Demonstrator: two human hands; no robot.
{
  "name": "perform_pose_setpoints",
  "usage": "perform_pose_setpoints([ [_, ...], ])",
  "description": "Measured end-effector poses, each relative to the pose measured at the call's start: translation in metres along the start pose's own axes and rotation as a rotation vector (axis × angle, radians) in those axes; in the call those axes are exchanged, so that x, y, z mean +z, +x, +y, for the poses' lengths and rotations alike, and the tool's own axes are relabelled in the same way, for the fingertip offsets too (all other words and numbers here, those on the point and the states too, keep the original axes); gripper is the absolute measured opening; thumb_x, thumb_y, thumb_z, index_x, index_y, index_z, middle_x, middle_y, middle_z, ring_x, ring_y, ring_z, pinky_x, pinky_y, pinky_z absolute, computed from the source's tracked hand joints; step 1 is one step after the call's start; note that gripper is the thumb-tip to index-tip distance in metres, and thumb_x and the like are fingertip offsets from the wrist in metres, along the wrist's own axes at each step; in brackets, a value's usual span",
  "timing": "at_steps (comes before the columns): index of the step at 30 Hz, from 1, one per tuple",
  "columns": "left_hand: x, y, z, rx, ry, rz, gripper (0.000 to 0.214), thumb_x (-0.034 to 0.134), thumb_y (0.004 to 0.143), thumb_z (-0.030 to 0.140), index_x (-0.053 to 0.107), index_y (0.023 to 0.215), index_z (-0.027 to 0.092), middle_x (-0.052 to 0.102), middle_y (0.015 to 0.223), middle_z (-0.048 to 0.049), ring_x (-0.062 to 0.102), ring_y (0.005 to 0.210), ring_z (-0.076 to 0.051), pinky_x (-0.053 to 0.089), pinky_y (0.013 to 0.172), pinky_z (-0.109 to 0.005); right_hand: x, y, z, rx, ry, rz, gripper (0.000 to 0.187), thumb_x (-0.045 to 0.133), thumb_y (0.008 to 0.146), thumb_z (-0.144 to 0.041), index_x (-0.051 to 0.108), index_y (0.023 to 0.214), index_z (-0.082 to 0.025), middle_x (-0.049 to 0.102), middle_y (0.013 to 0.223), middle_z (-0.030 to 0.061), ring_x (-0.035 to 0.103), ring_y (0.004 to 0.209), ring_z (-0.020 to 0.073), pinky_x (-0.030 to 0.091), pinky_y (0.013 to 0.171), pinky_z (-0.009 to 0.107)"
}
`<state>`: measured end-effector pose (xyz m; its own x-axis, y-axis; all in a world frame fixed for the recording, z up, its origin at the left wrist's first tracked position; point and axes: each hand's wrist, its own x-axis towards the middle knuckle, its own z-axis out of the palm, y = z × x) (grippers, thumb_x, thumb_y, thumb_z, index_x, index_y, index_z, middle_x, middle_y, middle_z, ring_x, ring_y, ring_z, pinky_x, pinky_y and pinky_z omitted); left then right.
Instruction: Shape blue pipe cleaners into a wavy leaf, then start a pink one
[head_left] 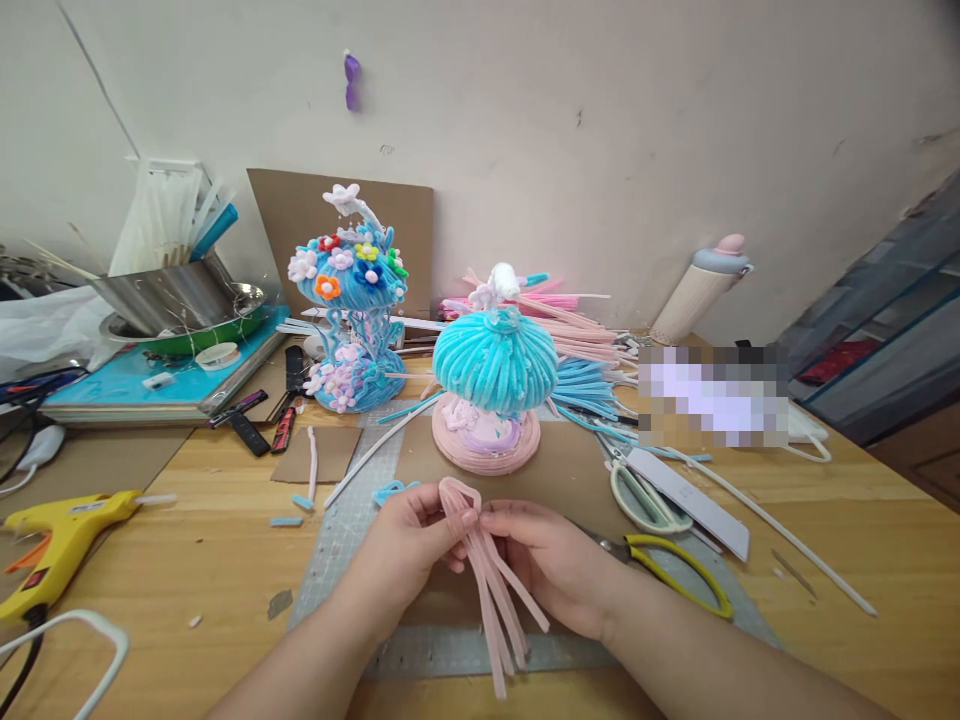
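My left hand (409, 545) and my right hand (547, 560) meet at the middle of the table, both pinching a bundle of pale pink pipe cleaners (487, 580). The bundle is bent into small loops at the top and its loose ends hang toward me. Just beyond it stands a blue pipe-cleaner mushroom (493, 372) on a pink round base. A second blue mushroom with several small coloured flowers (352, 310) stands to its left.
A yellow glue gun (56, 535) lies at the left edge. Yellow-handled scissors (675, 570) and pale green scissors (645, 495) lie right of my hands. A heap of pink and blue pipe cleaners (577, 350) sits behind, with a metal bowl (176, 295) at back left.
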<state>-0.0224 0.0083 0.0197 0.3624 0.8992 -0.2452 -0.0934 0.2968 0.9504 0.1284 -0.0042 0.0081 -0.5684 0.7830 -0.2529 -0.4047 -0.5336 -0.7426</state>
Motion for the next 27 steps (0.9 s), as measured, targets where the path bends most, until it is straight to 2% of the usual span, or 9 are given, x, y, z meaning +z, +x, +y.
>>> perform_pose_setpoints([
  [4, 0.0007, -0.0002, -0.0006, -0.008, 0.018, 0.005, 0.023, 0.067, 0.068, 0.033, 0.061, 0.075, 0.012, 0.058, 0.057, -0.0009, 0.048, 0.05, -0.009, 0.04, 0.048, -0.02, -0.0004, 0.0001, 0.0012, 0.006, -0.011, -0.002, 0.021, 0.047, 0.08, -0.022, 0.064, 0.077, -0.01, 0.061, 0.068, 0.005, 0.053, 0.066, 0.0126, 0.036, 0.063, 0.025],
  [9, -0.0011, -0.0007, -0.001, -0.005, 0.017, -0.034, 0.024, 0.062, 0.073, 0.036, 0.061, 0.073, 0.012, 0.057, 0.056, -0.001, 0.046, 0.048, -0.008, 0.039, 0.047, -0.02, 0.0002, -0.0007, -0.0008, 0.01, -0.106, 0.045, 0.016, 0.05, 0.079, -0.026, 0.059, 0.078, -0.013, 0.06, 0.068, 0.0031, 0.051, 0.064, 0.0121, 0.035, 0.061, 0.025],
  [13, -0.0003, -0.0023, -0.0004, -0.053, 0.033, -0.062, 0.027, 0.063, 0.071, 0.038, 0.06, 0.068, 0.011, 0.056, 0.056, -0.0007, 0.046, 0.048, -0.008, 0.039, 0.046, -0.02, 0.0005, -0.0021, -0.0046, -0.183, -0.357, 0.263, 0.014, 0.058, 0.076, -0.029, 0.054, 0.079, -0.016, 0.054, 0.068, -0.0023, 0.045, 0.06, 0.009, 0.033, 0.057, 0.023],
  [15, 0.0015, -0.003, -0.0007, -0.087, 0.053, -0.061, 0.028, 0.066, 0.067, 0.038, 0.059, 0.067, 0.011, 0.055, 0.055, 0.0, 0.046, 0.047, -0.008, 0.04, 0.045, -0.021, -0.0001, -0.0017, -0.0058, -0.261, -0.458, 0.303, 0.017, 0.061, 0.073, -0.031, 0.054, 0.078, -0.017, 0.053, 0.071, -0.0026, 0.046, 0.063, 0.0092, 0.034, 0.058, 0.023],
  [17, 0.0034, -0.0032, -0.0016, -0.113, 0.055, -0.072, 0.028, 0.069, 0.064, 0.037, 0.057, 0.066, 0.012, 0.055, 0.055, 0.0006, 0.046, 0.046, -0.008, 0.04, 0.044, -0.021, -0.0012, -0.0004, -0.0056, -0.264, -0.5, 0.295, 0.021, 0.064, 0.071, -0.034, 0.054, 0.074, -0.016, 0.053, 0.068, -0.0027, 0.045, 0.061, 0.0091, 0.035, 0.056, 0.023],
  [22, 0.0034, -0.0016, -0.0041, -0.081, -0.052, -0.002, 0.026, 0.065, 0.069, 0.037, 0.055, 0.076, 0.015, 0.058, 0.057, 0.0008, 0.05, 0.048, -0.009, 0.042, 0.045, -0.021, -0.0024, 0.0026, -0.0025, -0.178, -0.412, 0.334, 0.029, 0.065, 0.069, -0.041, 0.049, 0.067, -0.016, 0.046, 0.052, -0.0061, 0.039, 0.045, 0.0057, 0.028, 0.044, 0.02],
  [27, 0.0007, -0.0009, -0.0018, -0.076, -0.134, 0.04, 0.02, 0.06, 0.074, 0.033, 0.051, 0.073, 0.015, 0.062, 0.054, -0.0021, 0.054, 0.045, -0.01, 0.035, 0.041, -0.018, 0.001, 0.001, -0.0022, -0.164, -0.289, 0.22, 0.028, 0.064, 0.07, -0.038, 0.051, 0.081, -0.016, 0.057, 0.064, -0.0022, 0.051, 0.051, 0.0081, 0.034, 0.046, 0.02],
])
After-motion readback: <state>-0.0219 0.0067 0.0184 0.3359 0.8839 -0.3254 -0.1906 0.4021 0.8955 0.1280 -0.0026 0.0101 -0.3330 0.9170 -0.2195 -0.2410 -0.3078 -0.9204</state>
